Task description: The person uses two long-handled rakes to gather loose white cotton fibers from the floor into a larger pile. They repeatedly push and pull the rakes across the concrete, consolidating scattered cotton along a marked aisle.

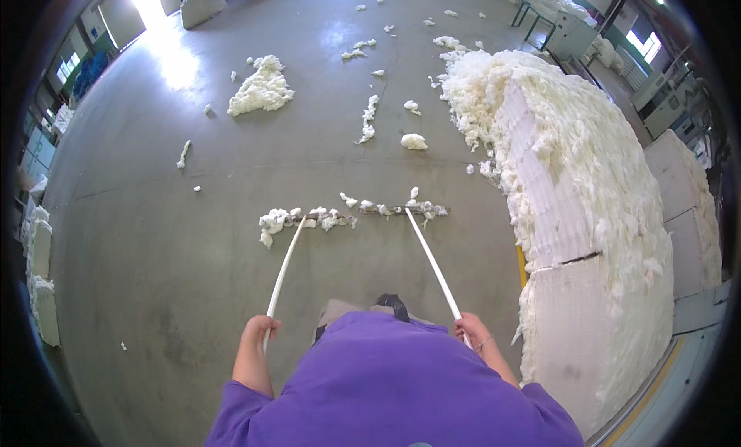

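My left hand (262, 328) is wrapped round the white handle (284, 268) of a floor broom with a narrow dark head. My right hand (472, 331) grips a second white handle (432, 260) of the same kind. The left broom head (309, 218) and right broom head (390, 210) lie on the floor ahead of me, nearly end to end. Clumps of white cotton-like fluff (278, 218) sit along and against the left head. More fluff (431, 209) clings around the right head. The fluff partly hides both heads.
A tall bank of white fibre bales (567, 308) runs along my right, with loose fibre at its far end. A larger fluff heap (266, 88) and scattered tufts (414, 141) lie farther ahead on the grey floor (154, 254). Machinery (573, 36) stands at far right.
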`<state>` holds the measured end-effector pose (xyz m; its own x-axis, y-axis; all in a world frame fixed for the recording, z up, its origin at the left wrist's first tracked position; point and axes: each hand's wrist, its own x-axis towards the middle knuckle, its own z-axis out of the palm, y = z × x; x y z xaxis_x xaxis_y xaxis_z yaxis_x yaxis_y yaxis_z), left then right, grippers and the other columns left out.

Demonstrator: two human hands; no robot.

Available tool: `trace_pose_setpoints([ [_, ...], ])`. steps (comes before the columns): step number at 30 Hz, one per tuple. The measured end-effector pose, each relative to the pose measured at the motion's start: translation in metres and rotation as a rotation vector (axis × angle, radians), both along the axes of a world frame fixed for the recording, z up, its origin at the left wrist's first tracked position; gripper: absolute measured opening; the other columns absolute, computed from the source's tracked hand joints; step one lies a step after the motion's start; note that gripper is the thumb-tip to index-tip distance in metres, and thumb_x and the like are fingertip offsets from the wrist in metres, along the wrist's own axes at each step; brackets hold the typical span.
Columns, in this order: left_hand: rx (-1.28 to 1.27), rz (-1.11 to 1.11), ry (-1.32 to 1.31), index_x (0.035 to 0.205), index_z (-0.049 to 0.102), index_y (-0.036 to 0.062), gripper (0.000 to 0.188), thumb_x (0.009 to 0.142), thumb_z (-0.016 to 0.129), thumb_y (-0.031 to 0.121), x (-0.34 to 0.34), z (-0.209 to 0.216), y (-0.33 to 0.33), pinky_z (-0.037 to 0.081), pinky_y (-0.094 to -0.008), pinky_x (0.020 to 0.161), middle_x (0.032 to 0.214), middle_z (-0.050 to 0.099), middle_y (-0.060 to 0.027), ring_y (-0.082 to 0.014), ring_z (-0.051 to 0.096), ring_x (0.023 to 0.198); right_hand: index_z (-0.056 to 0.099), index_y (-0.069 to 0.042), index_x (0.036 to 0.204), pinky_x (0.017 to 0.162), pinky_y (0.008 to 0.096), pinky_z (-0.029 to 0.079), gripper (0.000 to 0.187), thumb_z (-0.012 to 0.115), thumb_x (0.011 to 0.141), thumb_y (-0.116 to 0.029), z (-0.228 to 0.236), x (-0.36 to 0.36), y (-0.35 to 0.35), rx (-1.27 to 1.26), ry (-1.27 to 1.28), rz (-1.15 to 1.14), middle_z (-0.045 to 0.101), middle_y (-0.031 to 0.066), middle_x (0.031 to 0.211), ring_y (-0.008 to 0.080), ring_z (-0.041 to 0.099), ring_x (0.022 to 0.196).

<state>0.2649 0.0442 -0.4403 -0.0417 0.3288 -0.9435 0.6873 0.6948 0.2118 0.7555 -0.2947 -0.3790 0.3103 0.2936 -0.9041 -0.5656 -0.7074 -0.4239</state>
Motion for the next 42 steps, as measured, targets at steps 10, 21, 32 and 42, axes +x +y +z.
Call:
trace_pose_setpoints([
  [10, 0.042, -0.044, -0.066, 0.063, 0.058, 0.001, 0.021, 0.068, 0.071, 0.016, 0.213, -0.028, 0.168, 0.041, -0.0362, 0.048, 0.054, 0.054, -0.0071, -0.0187, 0.053, 0.05, 0.049, -0.003, 0.075, 0.037, 0.0287, 0.038, 0.002, 0.05, 0.076, -0.001, -0.043, 0.235, 0.2, 0.048, -0.04, 0.058, 0.048, 0.0054, 0.057, 0.0134, 0.046, 0.043],
  [21, 0.075, -0.617, 0.026, 0.059, 0.058, 0.0041, 0.028, 0.075, 0.067, 0.026, 0.515, -0.071, 0.461, 0.041, -0.0377, 0.054, 0.051, 0.055, -0.0086, -0.0189, 0.052, 0.052, 0.051, -0.002, 0.076, 0.038, 0.0294, 0.041, 0.002, 0.05, 0.074, -0.002, -0.038, 0.442, 0.459, 0.01, -0.131, 0.186, 0.05, 0.0068, 0.059, 0.0147, 0.049, 0.044],
  [32, 0.076, -0.32, -0.036, 0.067, 0.061, -0.0002, 0.024, 0.072, 0.07, 0.021, 0.832, -0.054, 0.68, 0.039, -0.0396, 0.05, 0.05, 0.053, -0.009, -0.0192, 0.05, 0.044, 0.045, -0.005, 0.084, 0.035, 0.0251, 0.036, 0.006, 0.047, 0.078, -0.003, -0.093, 0.729, 0.757, 0.061, -0.025, 0.121, 0.047, 0.0049, 0.061, 0.0104, 0.043, 0.042],
  [42, 0.06, 0.009, -0.294, 0.078, 0.06, -0.0016, 0.025, 0.072, 0.073, 0.019, 0.822, -0.002, 0.699, 0.038, -0.0299, 0.04, 0.055, 0.052, -0.0039, -0.0139, 0.049, 0.042, 0.044, -0.008, 0.089, 0.035, 0.0236, 0.033, 0.013, 0.044, 0.077, -0.002, -0.054, 0.848, 0.952, 0.185, -0.047, 0.362, 0.043, 0.0015, 0.06, 0.0087, 0.038, 0.041],
])
